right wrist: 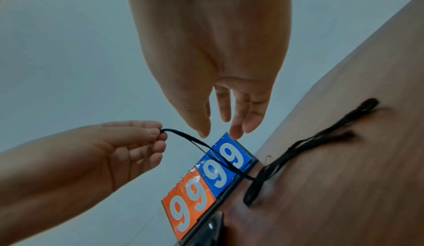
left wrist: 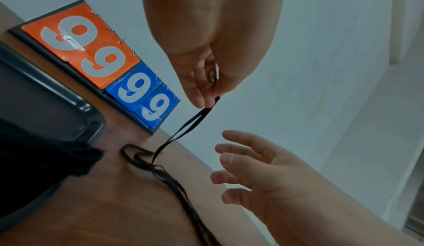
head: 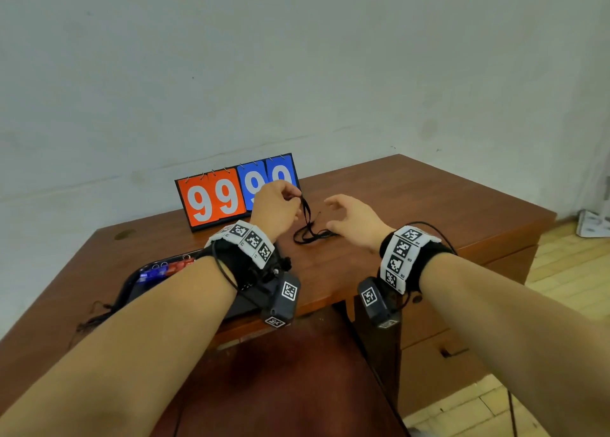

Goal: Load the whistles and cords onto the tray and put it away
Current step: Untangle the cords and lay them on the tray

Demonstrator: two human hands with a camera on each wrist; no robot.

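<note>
Cords (head: 310, 230) lie in a loose black tangle on the table (head: 412, 205), just below and between the two hands. The left hand (head: 275, 205) pinches one loop of cord between thumb and fingertips, lifted clear while the rest trails down to the pile. The right hand (head: 350, 215) hovers beside it, fingers spread and holding nothing. The tray (head: 132, 285), with blue and red whistles (head: 161, 268) on it, sits under the left forearm. Thin, limp and light, the cords will likely snag and drag together; gathering the bundle mid-length looks safer than pulling one strand.
</note>
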